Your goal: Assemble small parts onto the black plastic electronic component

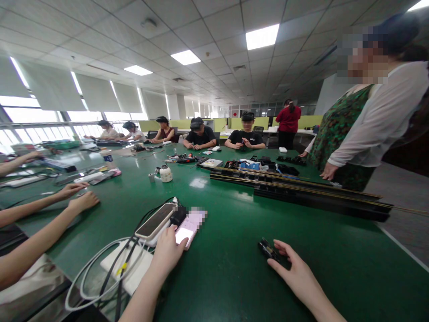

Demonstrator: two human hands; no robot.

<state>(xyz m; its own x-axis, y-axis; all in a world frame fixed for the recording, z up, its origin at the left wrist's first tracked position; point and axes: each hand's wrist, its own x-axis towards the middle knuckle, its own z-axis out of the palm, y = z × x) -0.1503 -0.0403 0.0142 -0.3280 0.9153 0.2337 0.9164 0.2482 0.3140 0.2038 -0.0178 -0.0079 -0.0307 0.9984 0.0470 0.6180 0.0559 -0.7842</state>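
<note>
My left hand (pixel 167 250) lies on the near edge of a lit phone (pixel 188 229), fingers bent over it; whether it grips the phone is unclear. Just left of that hand are a phone in a pale case (pixel 157 221), a white block (pixel 130 267) and looped cables (pixel 87 268). On the green table at the right, my right hand (pixel 295 270) has its thumb and fingers apart beside a small black part (pixel 268 249), which sits at the fingertips.
Long black rails with thin rods (pixel 321 200) cross the table's right side. A white jar (pixel 166 173) stands mid-table. A co-worker's hands (pixel 83 201) rest at the left. One person (pixel 348 125) stands at the right; several sit opposite.
</note>
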